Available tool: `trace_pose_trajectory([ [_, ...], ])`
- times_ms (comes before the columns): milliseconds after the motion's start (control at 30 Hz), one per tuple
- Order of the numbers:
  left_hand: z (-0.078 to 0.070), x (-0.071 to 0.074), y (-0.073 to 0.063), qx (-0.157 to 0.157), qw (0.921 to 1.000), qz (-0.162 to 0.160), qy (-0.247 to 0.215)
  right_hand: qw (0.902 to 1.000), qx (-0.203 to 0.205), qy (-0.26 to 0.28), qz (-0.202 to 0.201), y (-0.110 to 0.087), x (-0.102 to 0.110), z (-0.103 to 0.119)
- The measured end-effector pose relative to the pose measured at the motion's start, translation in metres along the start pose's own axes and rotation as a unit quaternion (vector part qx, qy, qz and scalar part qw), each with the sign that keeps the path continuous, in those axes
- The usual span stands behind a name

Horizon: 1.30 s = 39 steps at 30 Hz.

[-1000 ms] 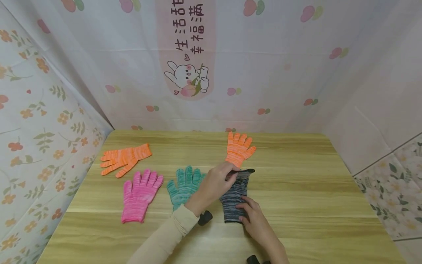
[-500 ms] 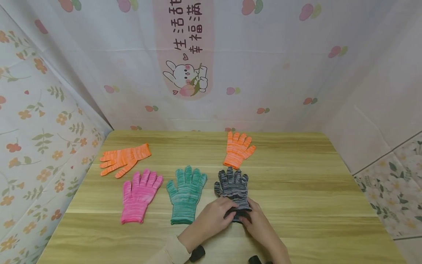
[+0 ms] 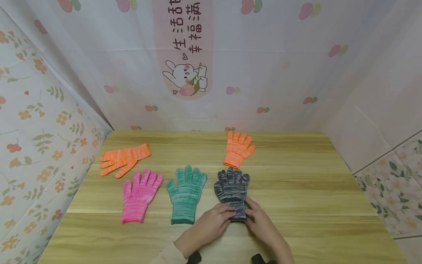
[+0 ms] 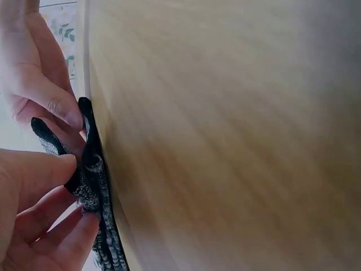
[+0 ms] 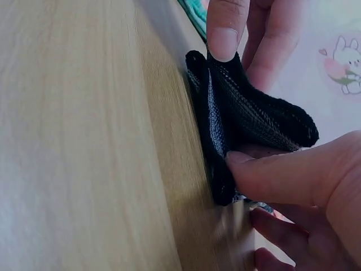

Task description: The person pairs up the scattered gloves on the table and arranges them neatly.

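Observation:
A pair of black-and-grey knit gloves (image 3: 234, 190) lies stacked on the table, fingers pointing away, one glove over the other. At the cuff end, my left hand (image 3: 212, 222) pinches the upper glove's cuff (image 5: 259, 107) between thumb and fingers, lifting its edge. From the other side my right hand (image 3: 262, 222) grips the cuff edge near the tabletop, its thumb (image 5: 282, 175) at the mouth between the dark bands. The left wrist view shows the lower cuff (image 4: 90, 135) close along the table beneath the raised one. Most of the lower glove is hidden.
A green glove (image 3: 185, 196) and a pink glove (image 3: 140, 198) lie to the left. One orange glove (image 3: 123, 159) is at the far left, another orange glove (image 3: 238, 150) just beyond the black-and-grey pair. Patterned curtains (image 3: 280, 73) surround the wooden table (image 3: 306, 190).
My left hand has brought the upper black-and-grey glove down over the lower one, fingers aligned, then drawn toward the near cuff end. My right hand has stayed by the cuffs.

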<state>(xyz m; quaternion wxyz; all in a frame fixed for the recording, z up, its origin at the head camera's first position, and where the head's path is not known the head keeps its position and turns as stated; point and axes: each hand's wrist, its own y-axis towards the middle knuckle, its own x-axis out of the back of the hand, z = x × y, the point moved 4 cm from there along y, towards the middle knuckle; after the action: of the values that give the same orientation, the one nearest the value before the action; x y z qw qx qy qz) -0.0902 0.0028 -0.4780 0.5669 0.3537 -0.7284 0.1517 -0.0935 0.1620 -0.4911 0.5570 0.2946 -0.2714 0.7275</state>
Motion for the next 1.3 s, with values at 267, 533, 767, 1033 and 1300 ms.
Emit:
trace_pose_trajectory([
  [267, -0.001, -0.002, 0.001, -0.001, 0.9999, 0.017, 0.0, 1.0, -0.006, 0.001, -0.006, 0.0, 0.0, 0.0],
  [533, 0.008, 0.003, -0.001, 0.031, 0.998, -0.001, -0.055, 0.998, -0.007, 0.025, -0.057, 0.0, 0.007, -0.002],
  [767, 0.018, 0.013, -0.002, 0.123, 0.99, -0.009, -0.069, 0.9891, -0.056, 0.082, -0.109, 0.001, 0.013, -0.002],
  [1033, 0.02, 0.011, -0.005, 0.132, 0.9889, 0.017, -0.067, 0.9902, -0.089, 0.09, -0.059, 0.005, 0.004, 0.006],
  [1300, 0.018, 0.009, -0.006, 0.113, 0.9923, 0.023, -0.044, 0.9914, -0.077, 0.073, -0.076, 0.006, 0.0, 0.005],
])
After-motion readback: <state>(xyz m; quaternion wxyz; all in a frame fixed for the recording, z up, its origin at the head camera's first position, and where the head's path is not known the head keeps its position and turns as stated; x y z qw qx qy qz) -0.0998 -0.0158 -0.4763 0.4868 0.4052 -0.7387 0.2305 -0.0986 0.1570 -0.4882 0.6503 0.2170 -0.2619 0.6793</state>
